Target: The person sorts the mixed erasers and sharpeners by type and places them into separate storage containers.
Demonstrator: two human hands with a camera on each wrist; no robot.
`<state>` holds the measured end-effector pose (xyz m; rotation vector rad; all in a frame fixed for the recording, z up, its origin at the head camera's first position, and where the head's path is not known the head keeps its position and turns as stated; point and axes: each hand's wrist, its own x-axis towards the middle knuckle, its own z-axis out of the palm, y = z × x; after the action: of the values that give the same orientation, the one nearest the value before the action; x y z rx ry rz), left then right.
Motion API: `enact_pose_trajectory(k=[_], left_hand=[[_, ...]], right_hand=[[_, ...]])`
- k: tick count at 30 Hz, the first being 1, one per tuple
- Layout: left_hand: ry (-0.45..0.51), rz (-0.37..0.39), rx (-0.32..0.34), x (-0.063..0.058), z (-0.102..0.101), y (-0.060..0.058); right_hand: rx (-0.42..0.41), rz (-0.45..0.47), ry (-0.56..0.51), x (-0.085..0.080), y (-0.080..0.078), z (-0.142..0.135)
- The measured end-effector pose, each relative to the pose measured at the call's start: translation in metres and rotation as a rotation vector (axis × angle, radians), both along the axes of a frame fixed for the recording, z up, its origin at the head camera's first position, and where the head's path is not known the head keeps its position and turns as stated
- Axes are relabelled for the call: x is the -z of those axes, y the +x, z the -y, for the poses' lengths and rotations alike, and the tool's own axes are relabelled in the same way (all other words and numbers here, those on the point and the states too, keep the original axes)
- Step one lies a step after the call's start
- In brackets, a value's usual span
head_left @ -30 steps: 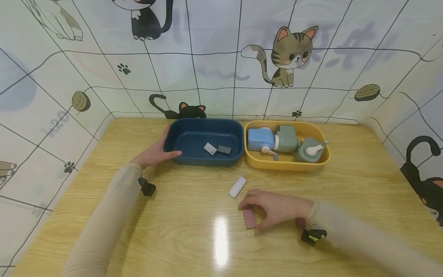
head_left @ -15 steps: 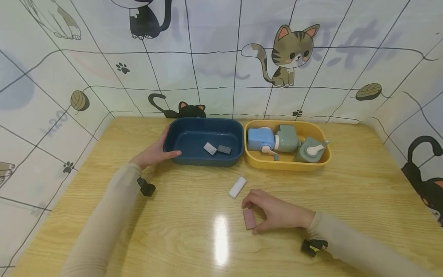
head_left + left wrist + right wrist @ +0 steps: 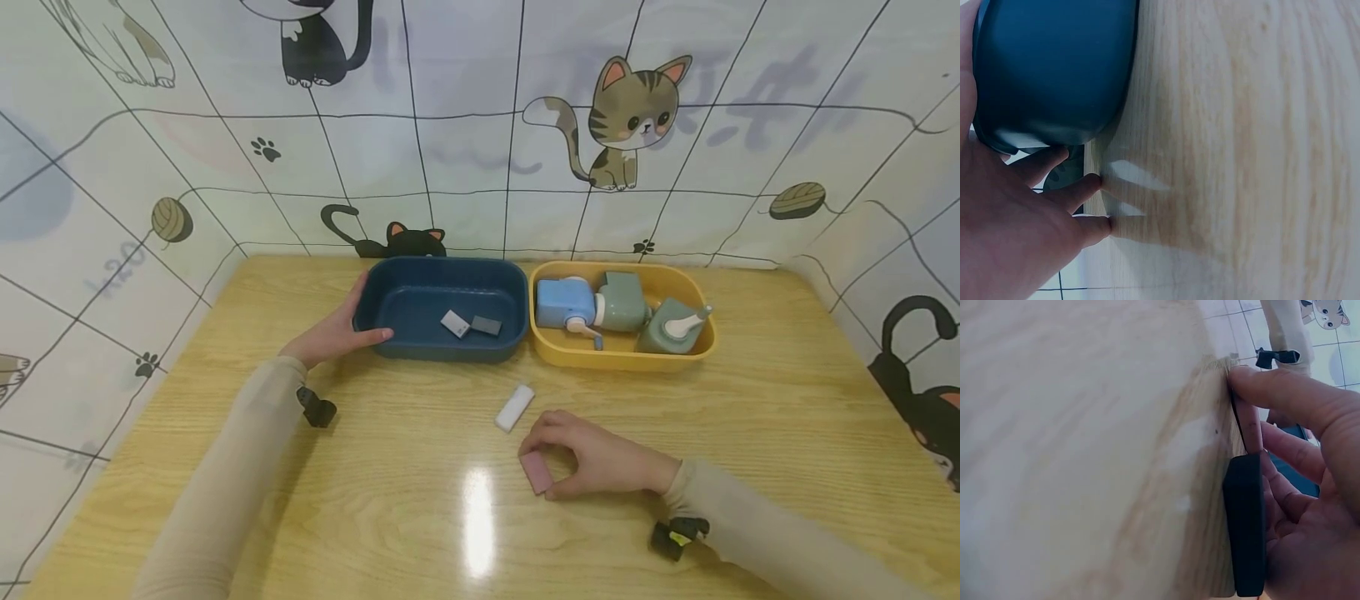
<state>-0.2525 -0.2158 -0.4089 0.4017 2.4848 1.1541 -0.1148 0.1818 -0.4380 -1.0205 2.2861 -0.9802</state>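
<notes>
My right hand [image 3: 600,454] pinches a small pink eraser [image 3: 537,472] between thumb and fingers, low over the wooden table; whether it still touches the wood I cannot tell. In the right wrist view a dark block [image 3: 1245,525] lies below the palm; the head view hides it. My left hand [image 3: 326,335] holds the left end of a dark blue bin [image 3: 450,352], its thumb over the front rim and its fingers along the outer side. Inside that bin lie a white-and-grey eraser [image 3: 454,323] and a grey one [image 3: 487,325]. A white eraser [image 3: 515,407] rests on the table between the bins and my right hand.
Right beside the blue bin stands a yellow bin [image 3: 622,359]. It holds a blue crank pencil sharpener [image 3: 561,302] and two grey-green ones, one [image 3: 621,302] in the middle and another [image 3: 670,332] at the right. A cat-patterned sheet [image 3: 465,167] rises behind the table.
The right hand's fingers have closed onto the pink eraser, which has turned slightly and shifted a little to the left. The left hand and both bins have stayed put.
</notes>
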Motion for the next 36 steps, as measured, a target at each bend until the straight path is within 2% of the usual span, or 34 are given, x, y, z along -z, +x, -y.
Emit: enact_pose_trajectory(k=[5,9,12,17,20,24,28,31,35,36], left_hand=[[0.010,0.016,0.013,-0.023,-0.010,0.015],[0.001,0.013,0.014,-0.027,-0.011,0.018],[0.006,0.013,0.007,-0.022,-0.009,0.014],[-0.002,0.000,-0.002,0.001,0.001,0.001],[-0.016,-0.010,-0.006,0.009,0.004,-0.003],[-0.019,-0.015,-0.004,0.012,0.003,-0.005],[-0.018,0.003,0.002,-0.010,-0.006,0.007],[-0.013,0.010,-0.003,-0.013,-0.007,0.009],[-0.019,-0.001,-0.010,0.009,0.003,-0.004],[-0.021,-0.003,-0.011,0.011,0.004,-0.004]], right_hand=[[0.002,0.038,-0.022,0.001,-0.001,-0.001],[0.006,0.049,-0.039,0.001,-0.002,-0.001],[0.014,0.052,-0.046,0.000,-0.002,-0.001],[0.028,0.059,-0.054,-0.001,-0.003,-0.001],[0.037,0.038,-0.064,-0.003,-0.005,-0.001],[0.062,-0.030,-0.111,-0.008,-0.009,-0.001],[0.084,-0.087,-0.132,-0.016,-0.015,0.000],[0.094,-0.117,-0.131,-0.020,-0.018,0.000],[0.116,-0.116,-0.146,-0.025,-0.020,0.001],[0.122,-0.113,-0.148,-0.026,-0.020,0.001]])
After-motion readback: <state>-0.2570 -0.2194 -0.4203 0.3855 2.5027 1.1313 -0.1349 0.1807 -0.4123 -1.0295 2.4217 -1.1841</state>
